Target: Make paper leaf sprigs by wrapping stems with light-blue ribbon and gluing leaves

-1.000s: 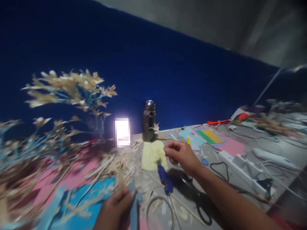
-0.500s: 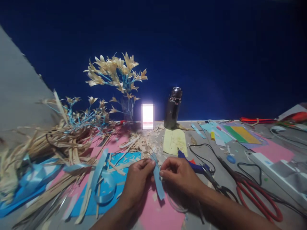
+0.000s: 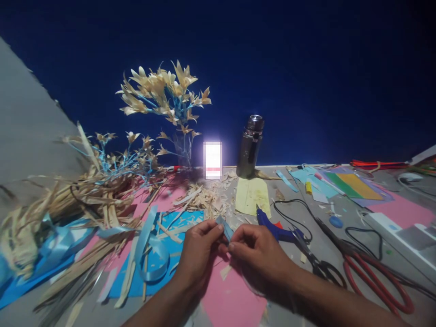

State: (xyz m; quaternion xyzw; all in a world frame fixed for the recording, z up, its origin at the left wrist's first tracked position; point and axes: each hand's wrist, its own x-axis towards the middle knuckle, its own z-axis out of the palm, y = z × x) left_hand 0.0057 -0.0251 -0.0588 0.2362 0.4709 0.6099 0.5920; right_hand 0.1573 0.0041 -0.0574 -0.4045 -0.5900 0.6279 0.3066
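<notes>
Between my hands is a short piece of light blue ribbon [image 3: 225,228]. My left hand [image 3: 201,245] pinches its upper end between thumb and forefinger. Fingers of my right hand [image 3: 255,249] close on its lower part, which they mostly hide. Below the hands lies a pink sheet [image 3: 226,297]. A blue glue gun [image 3: 277,230] rests just right of my right hand, its nozzle by a stained yellow paper [image 3: 252,195]. Beside it are black-handled scissors [image 3: 318,263] and larger red-handled shears [image 3: 371,277].
A vase of pale dried-husk flowers [image 3: 163,91] and a steel flask [image 3: 250,147] stand against the blue wall. Dried husks [image 3: 68,200], a curled blue ribbon [image 3: 155,268] and a blue sheet [image 3: 131,281] cover the left. A white power strip [image 3: 391,245] lies right.
The view has swung right and steadied. My right hand came over from near the yellow paper to meet my left at the ribbon. The ribbon's lower end, hanging free half a second ago, is now gathered in my fingers.
</notes>
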